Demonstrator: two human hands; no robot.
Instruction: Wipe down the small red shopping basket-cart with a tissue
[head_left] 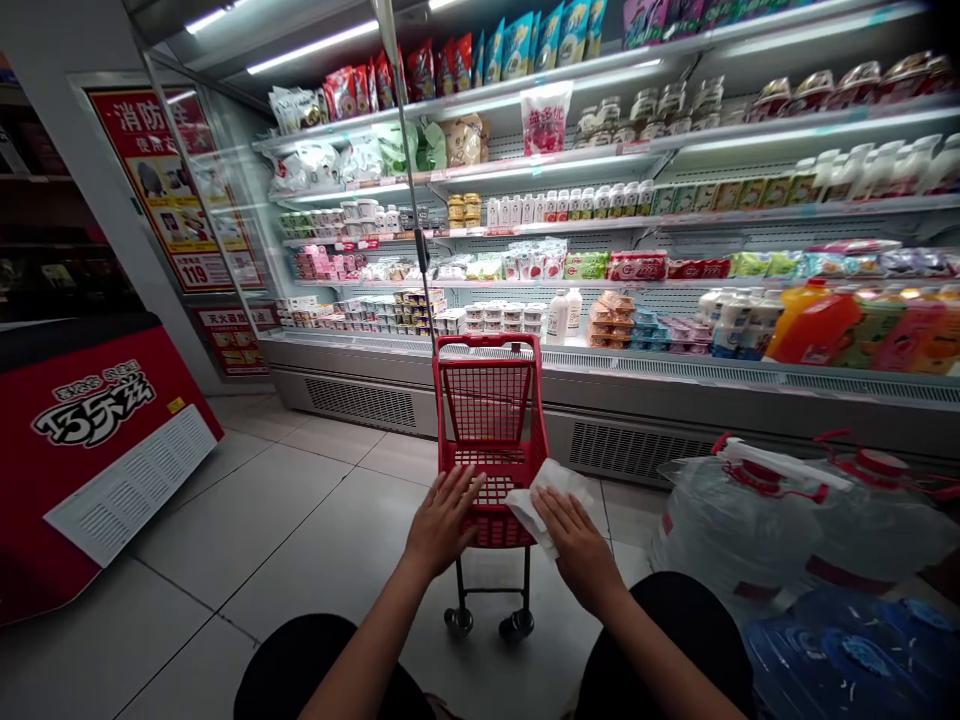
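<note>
A small red shopping cart point(489, 420) stands on the tiled floor in front of me, its basket of red mesh and its wheels point(487, 623) close to my knees. My left hand point(442, 522) rests with spread fingers on the near left edge of the basket. My right hand point(571, 535) presses a white cloth point(541, 492) against the near right corner of the basket. My knees in dark trousers show at the bottom of the view.
A long chilled display point(600, 380) with yogurt, milk and juice runs behind the cart. A red freezer chest point(90, 450) stands at the left. Large water jugs point(757, 520) sit on the floor at the right. A thin pole point(416, 200) rises from the cart.
</note>
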